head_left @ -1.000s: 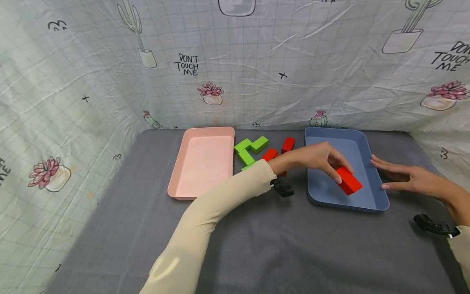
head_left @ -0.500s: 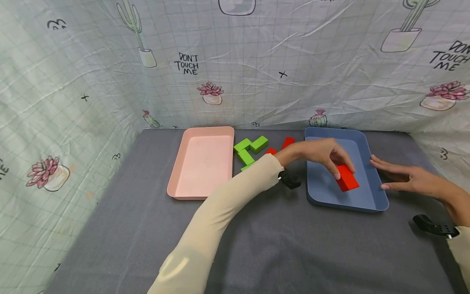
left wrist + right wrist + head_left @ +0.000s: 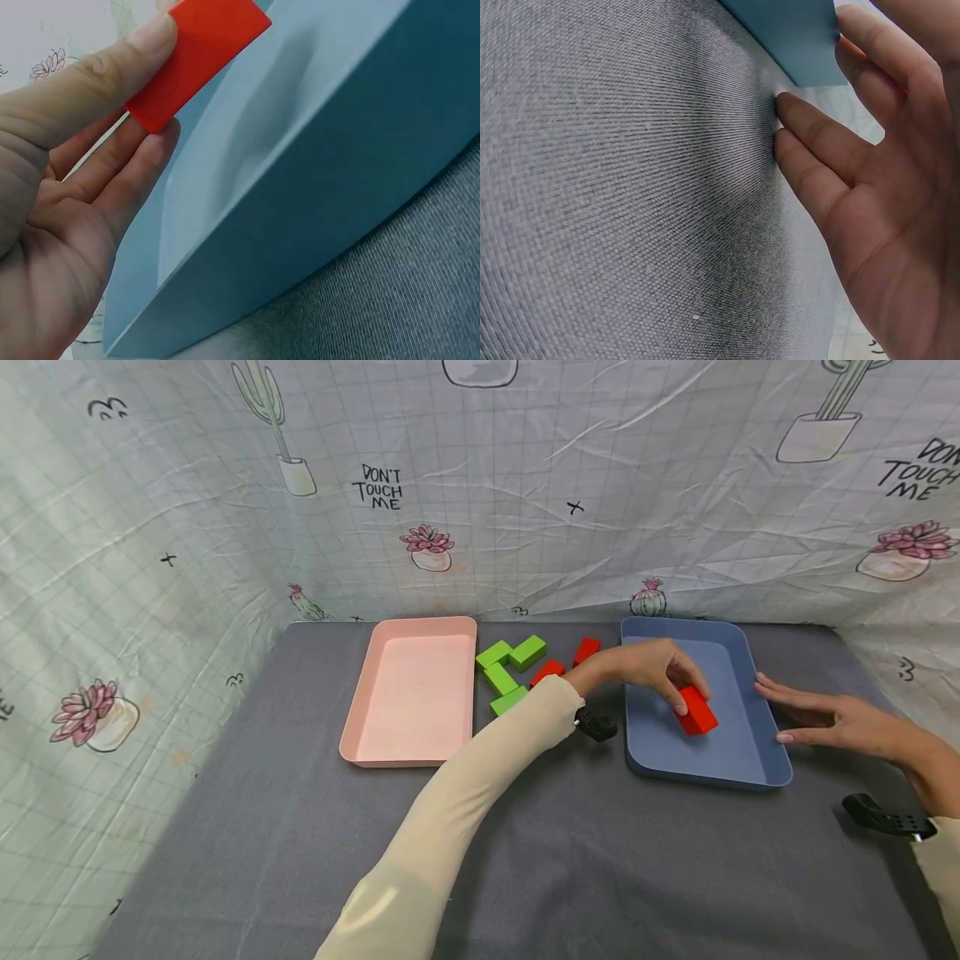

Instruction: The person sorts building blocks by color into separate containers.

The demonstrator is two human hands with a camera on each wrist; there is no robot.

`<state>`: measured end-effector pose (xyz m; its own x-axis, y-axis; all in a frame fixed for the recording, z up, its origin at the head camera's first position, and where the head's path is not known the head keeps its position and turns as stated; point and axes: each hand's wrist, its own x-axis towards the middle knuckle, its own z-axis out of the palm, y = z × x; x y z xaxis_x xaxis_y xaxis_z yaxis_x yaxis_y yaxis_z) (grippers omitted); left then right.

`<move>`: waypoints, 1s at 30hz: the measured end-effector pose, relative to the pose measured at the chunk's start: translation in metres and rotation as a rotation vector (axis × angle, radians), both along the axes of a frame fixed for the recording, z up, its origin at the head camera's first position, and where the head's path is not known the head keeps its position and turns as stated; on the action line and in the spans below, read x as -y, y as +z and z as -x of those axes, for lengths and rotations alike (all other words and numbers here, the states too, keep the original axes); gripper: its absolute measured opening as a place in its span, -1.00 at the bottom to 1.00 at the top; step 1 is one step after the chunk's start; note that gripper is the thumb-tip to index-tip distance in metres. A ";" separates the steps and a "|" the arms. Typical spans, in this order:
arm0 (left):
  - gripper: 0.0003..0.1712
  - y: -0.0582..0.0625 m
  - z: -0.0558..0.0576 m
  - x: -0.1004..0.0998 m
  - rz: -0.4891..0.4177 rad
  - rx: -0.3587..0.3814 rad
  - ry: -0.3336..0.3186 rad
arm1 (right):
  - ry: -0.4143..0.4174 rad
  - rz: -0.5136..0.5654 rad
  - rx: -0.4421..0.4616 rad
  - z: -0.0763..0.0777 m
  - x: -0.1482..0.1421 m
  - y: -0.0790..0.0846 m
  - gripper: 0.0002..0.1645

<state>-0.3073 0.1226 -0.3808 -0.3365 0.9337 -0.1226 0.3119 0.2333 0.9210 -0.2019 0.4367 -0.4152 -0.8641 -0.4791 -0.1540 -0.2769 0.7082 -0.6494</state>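
Note:
My left hand [image 3: 660, 668] pinches a red block [image 3: 697, 712] between thumb and fingers over the blue tray [image 3: 705, 772]. In the left wrist view the red block [image 3: 196, 60] is in the fingers, above the tray's floor and apart from it. On the right, my right hand [image 3: 840, 720] has its fingers straight, with fingertips touching the tray's right wall. The right wrist view shows the right hand [image 3: 885, 172] with some fingertips at the blue wall [image 3: 795, 37] and others resting on the grey cloth.
A pink tray [image 3: 348, 752] stands to the left. Between the trays lie several green blocks [image 3: 528, 652] and red blocks [image 3: 587, 650], partly hidden by my left forearm. A printed cloth wall [image 3: 495, 468] rises behind the grey table cloth [image 3: 600, 860].
Holding the red block, my left hand has shifted slightly left and toward the back of the tray, and the block has turned a little. My right hand has stayed at the tray wall.

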 end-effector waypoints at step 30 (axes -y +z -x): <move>-0.53 -0.006 0.000 -0.029 0.078 -0.088 0.068 | -0.006 0.003 -0.020 -0.001 0.001 0.002 -0.11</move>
